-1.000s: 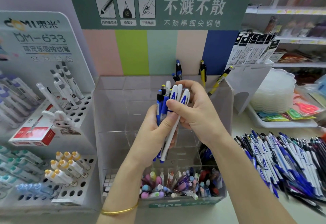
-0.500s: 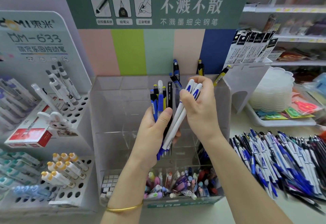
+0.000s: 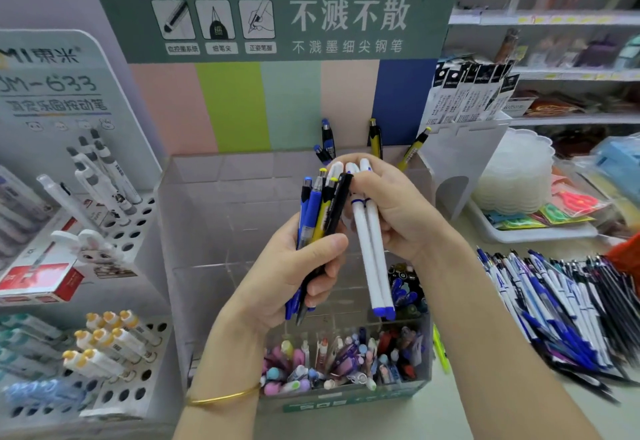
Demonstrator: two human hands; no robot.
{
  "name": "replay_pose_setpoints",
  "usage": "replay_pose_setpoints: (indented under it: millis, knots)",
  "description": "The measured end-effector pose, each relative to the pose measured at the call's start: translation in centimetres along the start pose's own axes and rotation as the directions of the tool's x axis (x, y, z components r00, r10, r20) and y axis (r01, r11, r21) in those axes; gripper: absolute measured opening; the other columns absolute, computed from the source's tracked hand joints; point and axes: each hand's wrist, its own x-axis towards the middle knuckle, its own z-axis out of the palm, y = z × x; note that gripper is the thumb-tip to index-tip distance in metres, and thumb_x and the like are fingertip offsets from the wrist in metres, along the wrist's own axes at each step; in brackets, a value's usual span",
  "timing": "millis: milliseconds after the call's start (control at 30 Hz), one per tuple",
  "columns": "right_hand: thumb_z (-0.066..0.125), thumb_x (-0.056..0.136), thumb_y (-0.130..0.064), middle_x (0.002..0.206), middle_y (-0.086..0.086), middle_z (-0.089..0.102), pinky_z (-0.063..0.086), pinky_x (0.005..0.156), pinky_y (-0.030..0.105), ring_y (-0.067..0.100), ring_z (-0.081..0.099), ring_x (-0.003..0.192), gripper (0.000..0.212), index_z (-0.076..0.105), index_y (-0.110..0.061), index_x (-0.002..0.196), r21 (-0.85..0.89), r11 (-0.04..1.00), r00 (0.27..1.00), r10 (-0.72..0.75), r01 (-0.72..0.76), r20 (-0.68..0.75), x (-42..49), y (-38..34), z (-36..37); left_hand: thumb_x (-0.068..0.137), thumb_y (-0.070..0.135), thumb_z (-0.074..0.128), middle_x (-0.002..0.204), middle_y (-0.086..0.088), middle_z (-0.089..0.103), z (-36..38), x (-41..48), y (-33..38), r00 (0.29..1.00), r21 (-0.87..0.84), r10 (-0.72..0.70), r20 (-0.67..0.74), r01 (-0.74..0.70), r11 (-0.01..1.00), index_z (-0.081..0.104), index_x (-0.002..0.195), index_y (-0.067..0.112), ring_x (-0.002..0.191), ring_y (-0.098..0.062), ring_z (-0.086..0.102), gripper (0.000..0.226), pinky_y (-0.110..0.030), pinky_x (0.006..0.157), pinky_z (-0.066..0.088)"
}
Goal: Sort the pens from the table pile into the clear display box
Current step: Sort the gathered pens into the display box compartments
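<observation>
Now the fingers [image 3: 381, 180] of the right hand [image 3: 401, 221] pinch two white blue-tipped pens [image 3: 372, 259], tips down, in front of the clear plastic display box [image 3: 207, 231].

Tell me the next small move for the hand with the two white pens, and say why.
Probably lower the right hand so the two white pens drop into a compartment of the clear display box. They hang tips down over it, separate from the mixed bundle that the left hand grips.

Stationery shop: branded pen display board [image 3: 277, 24], perforated pen racks [image 3: 135, 391], stocked shelves [image 3: 554, 19] with price strips.
</observation>
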Motion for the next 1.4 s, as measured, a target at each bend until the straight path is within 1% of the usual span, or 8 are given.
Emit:
replay_pose_setpoints:
  millis: [267, 433, 633, 767, 900, 1067, 1233, 1400]
  knots:
    - [0.047, 0.098, -0.010, 0.048, -0.009, 0.053, 0.040, 0.035, 0.017, 0.003, 0.050, 0.037, 0.009, 0.051, -0.016, 0.091, 0.016, 1.000, 0.996, -0.012, 0.013, -0.094, -0.6, -0.5, -0.6, 0.080, 0.019, 0.063, 0.061, -0.003, 0.055, 0.4, 1.0, -0.1, 0.996, -0.150, -0.024, 0.083, 0.036, 0.988, 0.043, 0.101, 0.006, 0.035, -0.005, 0.039, 0.032, -0.015, 0.033, 0.034]
    - [0.049, 0.098, -0.015, 0.062, -0.003, 0.058, 0.046, 0.045, 0.027, 0.008, 0.056, 0.047, 0.008, 0.051, -0.017, 0.090, -0.170, 0.982, 0.966, -0.119, 0.080, -0.231, -0.3, -0.5, -2.2, 0.090, 0.007, 0.055, 0.053, -0.005, 0.060, 1.2, 1.4, 0.3, 0.997, -0.083, -0.051, -0.057, 0.046, 0.995, 0.044, 0.097, 0.003, 0.036, -0.011, 0.049, 0.014, -0.019, 0.033, 0.038]
    - [0.051, 0.096, -0.013, 0.068, -0.001, 0.058, 0.045, 0.044, 0.022, 0.008, 0.058, 0.051, 0.010, 0.048, -0.019, 0.088, -0.221, 0.942, 0.833, -0.328, 0.253, -0.445, -0.7, -2.2, -5.7, 0.095, 0.009, 0.052, 0.083, -0.014, 0.073, 0.9, 1.4, 0.0, 0.983, -0.047, -0.097, -0.154, 0.091, 0.995, 0.045, 0.105, 0.010, 0.058, -0.024, 0.068, 0.012, -0.026, 0.042, 0.053]
    - [0.053, 0.093, -0.015, 0.073, -0.010, 0.046, 0.038, 0.059, 0.017, -0.003, 0.048, 0.061, 0.009, 0.044, -0.016, 0.093, -0.708, 0.663, 0.618, -0.668, 0.243, -0.414, -0.2, -2.1, -7.5, 0.083, 0.018, 0.061, 0.077, -0.011, 0.069, 0.9, 1.7, -0.4, 0.991, 0.042, -0.047, -0.125, 0.053, 0.998, 0.044, 0.112, 0.009, 0.049, -0.017, 0.056, 0.035, -0.027, 0.043, 0.047]
    - [0.050, 0.096, -0.017, 0.081, 0.001, 0.050, 0.034, 0.060, 0.029, 0.021, 0.052, 0.068, 0.013, 0.047, -0.005, 0.101, -0.885, 0.419, 0.638, -0.743, 0.205, -0.204, 0.6, -0.3, -6.6, 0.085, 0.019, 0.064, 0.071, -0.004, 0.058, 0.7, 1.9, -1.1, 0.998, -0.058, -0.059, -0.027, 0.057, 0.997, 0.042, 0.124, 0.007, 0.049, -0.012, 0.046, 0.046, -0.023, 0.044, 0.041]
    - [0.048, 0.093, -0.021, 0.072, 0.010, 0.053, 0.031, 0.047, 0.024, 0.023, 0.039, 0.049, 0.019, 0.054, -0.003, 0.089, -0.994, 0.097, 0.589, -0.807, 0.058, -0.044, 1.9, 2.0, -4.9, 0.085, 0.014, 0.054, 0.072, -0.002, 0.054, 0.8, 1.8, -1.4, 0.994, -0.229, -0.066, 0.092, 0.085, 0.970, 0.039, 0.133, 0.003, 0.053, -0.012, 0.044, 0.051, -0.022, 0.046, 0.040]
    - [0.054, 0.091, -0.019, 0.068, 0.007, 0.051, 0.034, 0.037, 0.022, 0.020, 0.040, 0.044, 0.017, 0.056, -0.004, 0.082, -1.000, 0.007, 0.535, -0.845, 0.030, 0.010, 2.4, 3.1, -4.6, 0.087, 0.011, 0.051, 0.077, -0.003, 0.055, 0.9, 1.6, -1.3, 0.986, -0.272, -0.050, 0.156, 0.092, 0.958, 0.040, 0.126, 0.011, 0.060, -0.013, 0.045, 0.041, -0.022, 0.051, 0.039]
    - [0.055, 0.090, -0.017, 0.079, 0.010, 0.053, 0.030, 0.039, 0.023, 0.021, 0.040, 0.048, 0.014, 0.054, -0.005, 0.084, -0.999, 0.006, 0.571, -0.821, 0.046, 0.021, 1.2, 3.9, -4.7, 0.086, 0.011, 0.053, 0.074, -0.003, 0.056, 0.8, 1.4, -1.4, 0.991, -0.192, -0.043, 0.125, 0.067, 0.979, 0.042, 0.126, 0.008, 0.061, -0.012, 0.044, 0.042, -0.022, 0.051, 0.040]
